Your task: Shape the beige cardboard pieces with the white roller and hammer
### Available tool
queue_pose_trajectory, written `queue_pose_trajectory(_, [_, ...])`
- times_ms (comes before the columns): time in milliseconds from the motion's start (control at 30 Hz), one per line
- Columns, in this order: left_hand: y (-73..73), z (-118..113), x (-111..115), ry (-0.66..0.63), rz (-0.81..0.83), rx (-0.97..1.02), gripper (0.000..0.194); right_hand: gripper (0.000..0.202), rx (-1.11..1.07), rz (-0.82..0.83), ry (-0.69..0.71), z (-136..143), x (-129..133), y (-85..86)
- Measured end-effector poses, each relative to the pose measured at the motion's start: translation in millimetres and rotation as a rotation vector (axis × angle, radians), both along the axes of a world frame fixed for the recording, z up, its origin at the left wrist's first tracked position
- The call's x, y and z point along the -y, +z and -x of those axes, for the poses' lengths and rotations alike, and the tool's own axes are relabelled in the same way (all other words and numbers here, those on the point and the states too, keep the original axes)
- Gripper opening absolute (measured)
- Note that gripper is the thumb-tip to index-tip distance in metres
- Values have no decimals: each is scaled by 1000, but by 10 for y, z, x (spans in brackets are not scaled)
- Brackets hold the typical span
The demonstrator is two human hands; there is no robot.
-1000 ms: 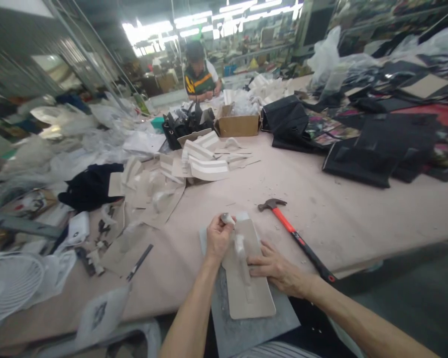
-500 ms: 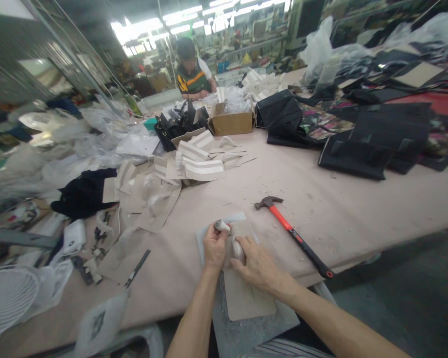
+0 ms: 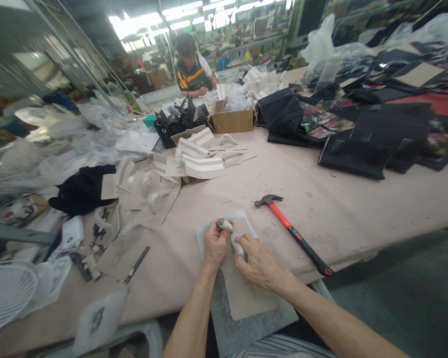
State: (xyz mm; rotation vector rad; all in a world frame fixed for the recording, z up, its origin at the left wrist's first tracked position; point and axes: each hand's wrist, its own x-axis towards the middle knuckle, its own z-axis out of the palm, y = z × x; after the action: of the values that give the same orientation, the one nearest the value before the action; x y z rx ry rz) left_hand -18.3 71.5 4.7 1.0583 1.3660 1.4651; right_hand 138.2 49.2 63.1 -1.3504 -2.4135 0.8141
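Two hands are working close together over a beige panel (image 3: 248,302), which is lying on a grey slab (image 3: 229,334) at the near edge of the counter (image 3: 358,204). The left hand (image 3: 214,247) is pinching a small white cylinder (image 3: 225,224) with a grey end, near the panel's far end. The right hand (image 3: 260,262) is curling its fingers round the wrapped handle (image 3: 238,247) that is standing out from the panel. The step in hand seems to be fine fingertip work where cylinder and handle are nearly meeting; whether they are touching is staying unclear. Any next move there would probably be calling for a firm grip on the handle while the left fingers are controlling the cylinder.

Compared with the frame a second ago, the right hand is no longer lying flat on the panel but is gripping the handle; the left is still holding the cylinder. The claw hammer (image 3: 300,240) is resting untouched to the right, and a person (image 3: 196,77) is sitting across the counter.
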Motion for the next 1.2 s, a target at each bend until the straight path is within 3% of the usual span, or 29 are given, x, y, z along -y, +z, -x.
queue_pose_trajectory(167, [8,14,-18,-6,5,-37,25,28,-34,-6,15,-36,5,21])
queue_pose_trajectory(333, [-11,14,-21,-17,11,-81,24,42,-151,-29,1,-162,33,-33])
queue_pose_trajectory(467, [4,4,-8,-13,4,-175,20,35,-191,-178,-130,-460,-72,-183])
queue_pose_trajectory(567, [58,-4,5,-17,-3,-264,18,31,-43,-303,-316,-775,-218,-295])
queue_pose_trajectory(667, [119,1,8,-57,-31,-329,17,30,268,-308,-451,-1056,-359,-346])
queue_pose_trajectory(767, [149,15,1,-96,-56,-344,17,20,376,-149,-508,-1194,-474,-318])
queue_pose_trajectory(933, [149,24,0,-123,-80,-343,17,7,-191,553,-513,-1088,-594,-38])
queue_pose_trajectory(1000, [153,21,5,-130,-80,-343,17,10,-287,669,-472,-990,-561,147])
queue_pose_trajectory(1100, [160,15,10,-142,-82,-348,17,24,-334,503,-448,-871,-417,400])
queue_pose_trajectory(1200, [153,14,10,-145,-89,-370,17,33,-202,41,-346,-842,-287,526])
